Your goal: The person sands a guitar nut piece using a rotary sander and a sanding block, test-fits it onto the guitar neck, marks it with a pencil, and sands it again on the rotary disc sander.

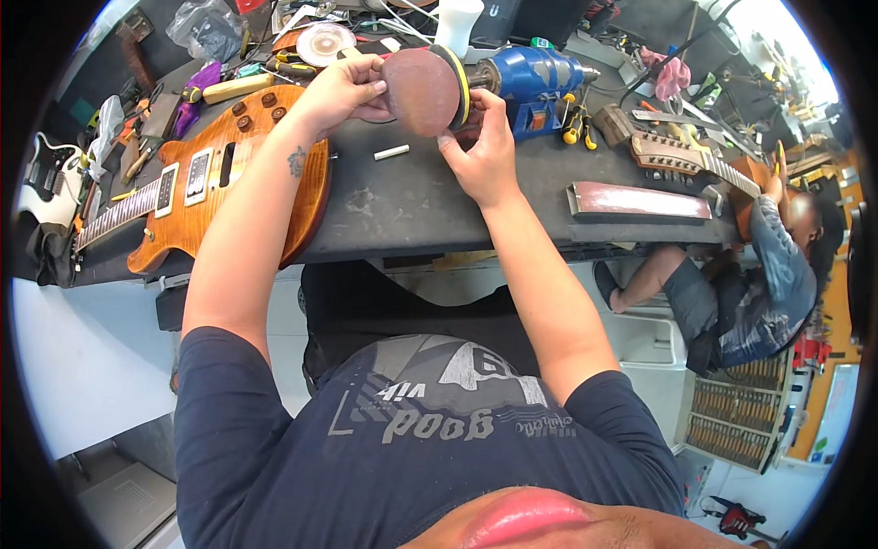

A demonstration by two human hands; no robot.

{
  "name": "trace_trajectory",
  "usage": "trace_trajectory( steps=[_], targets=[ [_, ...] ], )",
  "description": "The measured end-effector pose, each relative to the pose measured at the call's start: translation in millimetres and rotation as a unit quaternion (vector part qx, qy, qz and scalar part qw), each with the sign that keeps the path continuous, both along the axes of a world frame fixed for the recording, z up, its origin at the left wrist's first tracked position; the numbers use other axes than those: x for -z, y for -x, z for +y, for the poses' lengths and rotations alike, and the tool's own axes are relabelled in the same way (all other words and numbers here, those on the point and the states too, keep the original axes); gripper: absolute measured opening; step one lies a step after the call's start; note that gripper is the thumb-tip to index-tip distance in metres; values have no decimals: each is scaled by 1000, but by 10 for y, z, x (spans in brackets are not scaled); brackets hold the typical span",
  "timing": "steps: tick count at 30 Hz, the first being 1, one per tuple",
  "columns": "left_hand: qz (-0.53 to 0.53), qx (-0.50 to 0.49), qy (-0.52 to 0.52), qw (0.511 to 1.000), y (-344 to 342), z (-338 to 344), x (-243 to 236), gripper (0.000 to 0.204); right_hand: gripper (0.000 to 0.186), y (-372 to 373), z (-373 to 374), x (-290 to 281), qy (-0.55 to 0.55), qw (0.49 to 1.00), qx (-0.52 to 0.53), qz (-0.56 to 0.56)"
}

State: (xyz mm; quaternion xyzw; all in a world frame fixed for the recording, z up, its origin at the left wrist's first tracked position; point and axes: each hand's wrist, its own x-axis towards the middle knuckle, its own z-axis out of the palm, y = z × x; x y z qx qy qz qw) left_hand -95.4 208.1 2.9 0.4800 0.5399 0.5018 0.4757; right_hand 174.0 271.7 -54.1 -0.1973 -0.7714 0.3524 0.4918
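A round brown sanding disc (419, 96) stands on edge over the bench, its flat face toward me. My left hand (343, 96) pinches its left edge, with some fingertips hidden behind it. At its lower right edge is my right hand (483, 151), the thumb on the rim and the fingers curled round by the pad. A yellow-and-black backing pad (459, 80) sits against the disc's right side. Beyond it is a blue motor (535, 87) with chipped paint, in line with the pad. Below the disc lies a short white stick (391, 153).
An amber electric guitar (206, 174) lies on the bench at left, under my left forearm. At right are a long sanding block (640, 201), yellow-handled pliers (578, 128) and a guitar headstock (668, 151). Tools crowd the back. Another person (768, 284) sits at far right.
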Motion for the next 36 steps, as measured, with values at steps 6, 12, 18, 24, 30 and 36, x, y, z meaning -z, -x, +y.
trace_trajectory(
  steps=[6, 12, 18, 24, 30, 36],
  targets=[
    [-62, 40, -95, 993, 99, -37, 39, 21, 60, 43, -9, -1, 18, 999, -3, 43],
    [-71, -2, -114, 991, 260, -208, -6, 30, 53, 57, 20, 51, 21, 999, 11, 36],
    [-67, 15, -79, 995, 198, -151, 74, 29, 50, 56, 14, 60, 11, 1000, 20, 16],
    [-104, 40, -86, 990, 165, -118, 136, 27, 50, 50, 20, 48, 6, 1000, 20, 8],
    [-102, 55, -58, 992, 144, -57, 152, 36, 50, 57, 26, 67, 9, 1000, 16, 9],
    [-65, -3, -14, 998, 42, -5, 170, 34, 54, 82, 32, 65, 21, 999, 32, 27]
  ],
)
